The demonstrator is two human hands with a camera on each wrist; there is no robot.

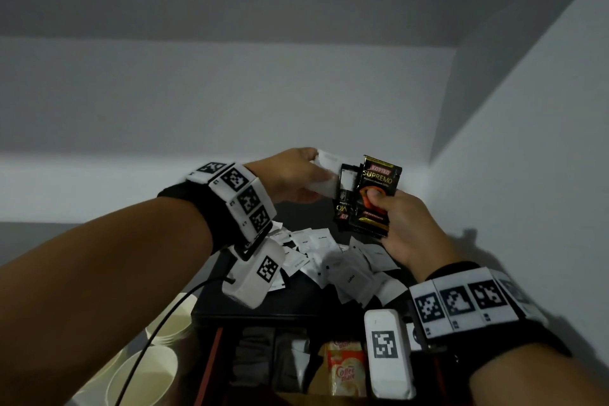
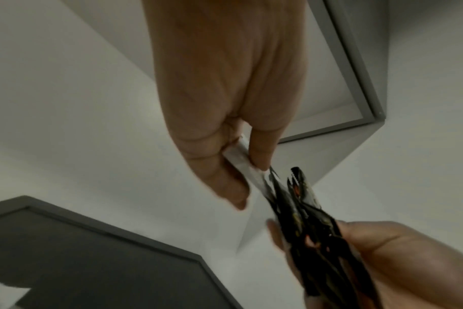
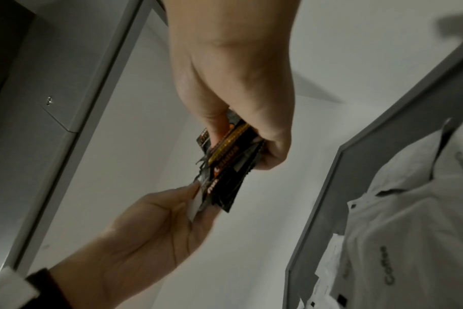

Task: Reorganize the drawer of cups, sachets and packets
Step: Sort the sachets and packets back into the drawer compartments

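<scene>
right hand (image 1: pixel 400 224) clamps a fanned bundle of black coffee sachets (image 1: pixel 369 198) between thumb and fingers, held above the dark tray (image 1: pixel 296 303). left hand (image 1: pixel 290 176) pinches a white sachet (image 1: pixel 324 173) whose edge touches the bundle's left side. both grips are thus closed on packets. loose white sachets (image 1: pixel 333 260) lie heaped on the tray; cream packets (image 1: pixel 346 369) stand in the open drawer (image 1: pixel 263 362) below, and paper cups (image 1: pixel 155 349) sit at lower left. likely risks: the bundle is held only by its lower half, so a nudge from the white sachet could slide the outer black packets free; any that fall may land in the heap, mixing kinds, or drop past the tray into the drawer.
</scene>
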